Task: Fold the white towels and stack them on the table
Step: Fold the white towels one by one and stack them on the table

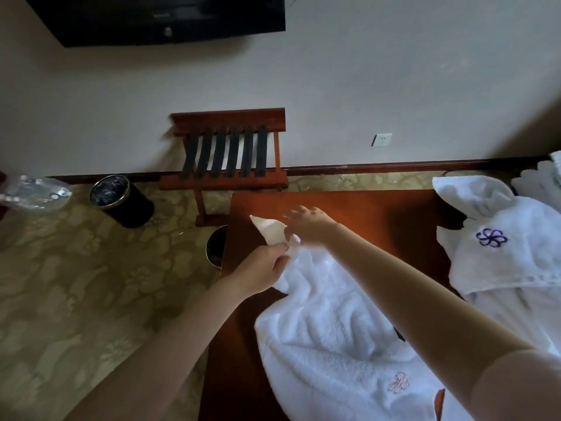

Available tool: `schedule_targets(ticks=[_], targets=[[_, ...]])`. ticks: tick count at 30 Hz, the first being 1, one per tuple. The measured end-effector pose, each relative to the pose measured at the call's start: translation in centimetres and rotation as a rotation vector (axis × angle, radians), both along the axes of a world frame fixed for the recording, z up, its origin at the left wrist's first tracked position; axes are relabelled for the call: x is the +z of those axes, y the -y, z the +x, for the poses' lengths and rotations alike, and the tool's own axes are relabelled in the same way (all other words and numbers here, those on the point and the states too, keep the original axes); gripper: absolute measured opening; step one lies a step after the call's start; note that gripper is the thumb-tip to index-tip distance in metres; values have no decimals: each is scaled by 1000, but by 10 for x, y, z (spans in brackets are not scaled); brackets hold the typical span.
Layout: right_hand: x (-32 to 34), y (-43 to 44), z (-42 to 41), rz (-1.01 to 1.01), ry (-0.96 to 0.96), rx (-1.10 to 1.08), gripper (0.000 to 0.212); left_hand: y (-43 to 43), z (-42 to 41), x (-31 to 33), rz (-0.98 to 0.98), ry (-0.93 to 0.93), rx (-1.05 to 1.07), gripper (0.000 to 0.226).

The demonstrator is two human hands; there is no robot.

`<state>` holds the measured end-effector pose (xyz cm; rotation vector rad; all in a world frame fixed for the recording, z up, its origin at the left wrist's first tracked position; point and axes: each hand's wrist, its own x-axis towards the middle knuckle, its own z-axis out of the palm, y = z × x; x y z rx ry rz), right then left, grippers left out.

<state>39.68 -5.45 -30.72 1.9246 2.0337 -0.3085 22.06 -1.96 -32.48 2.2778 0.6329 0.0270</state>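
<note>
Pinching a corner of the white towel (328, 344), spread on the table (379, 214) at lower centre with a pink flower emblem (399, 382), the left hand (262, 267) meets the right hand (312, 227), whose grip I cannot tell.

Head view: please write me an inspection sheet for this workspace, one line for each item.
Surface: brown wooden table, partly under towels.
Job's things: unfolded white towel with pale flower mark; second white towel with purple flower, crumpled at right; no folded stack seen.
Clutter: clear plastic item at far left.
Grips: left hand pinches the unfolded towel's corner; right hand over the same corner, hold unclear.
Cables: nothing seen.
Surroundings: luggage rack, black bin, wall socket, patterned carpet.
</note>
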Motion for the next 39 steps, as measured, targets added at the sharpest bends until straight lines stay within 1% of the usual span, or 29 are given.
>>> schedule_targets(ticks=[2,3,5,7,8,10,12,13,14,16,19,21,22,23,25,27,29,31,32,34,35,36,37,39], targets=[[-1,15,4,-22,0,-68,30,3,-7,5,-74,-12,71,28],[-1,24,7,-24,-42,-126,30,5,-11,8,-100,-36,109,22],[-1,45,15,0,-236,-310,29,3,-19,9,-100,-75,172,18],[2,68,22,87,-429,-508,28,-3,-24,12,-61,-134,193,15],[6,78,24,159,-498,-592,27,-6,-24,14,-34,-173,196,12],[19,94,28,358,-629,-744,21,-14,-21,21,19,-217,224,17],[38,103,33,608,-676,-859,13,-24,-12,33,134,-237,283,18],[49,104,37,727,-682,-908,12,-29,-6,43,218,-230,315,13],[62,104,40,837,-689,-947,13,-34,2,55,291,-206,353,7],[85,99,46,1038,-665,-970,16,-44,20,87,407,-109,444,16],[112,89,52,1343,-595,-915,14,-56,51,135,566,152,570,18],[118,81,57,1450,-546,-868,9,-62,70,152,675,266,630,17],[115,77,61,1432,-515,-864,8,-64,78,155,710,260,633,17],[108,74,66,1360,-483,-885,8,-65,85,152,719,216,620,17],[83,70,75,1120,-434,-955,11,-67,96,133,683,42,565,17],[55,70,84,891,-441,-1037,14,-68,101,105,622,-167,507,18],[35,69,94,783,-470,-1114,14,-71,104,82,579,-295,484,20],[27,59,105,782,-510,-1118,17,-79,111,70,557,-319,508,23],[25,52,109,774,-542,-1075,24,-84,116,68,546,-301,535,25],[22,36,116,647,-600,-928,49,-94,123,63,549,-258,589,35],[19,30,117,562,-617,-873,61,-97,125,58,570,-261,583,41],[14,26,117,501,-627,-854,68,-97,126,52,587,-282,549,48],[8,25,116,472,-633,-864,70,-95,127,44,589,-310,501,53],[-8,31,111,458,-638,-920,67,-85,125,22,535,-358,386,54]])
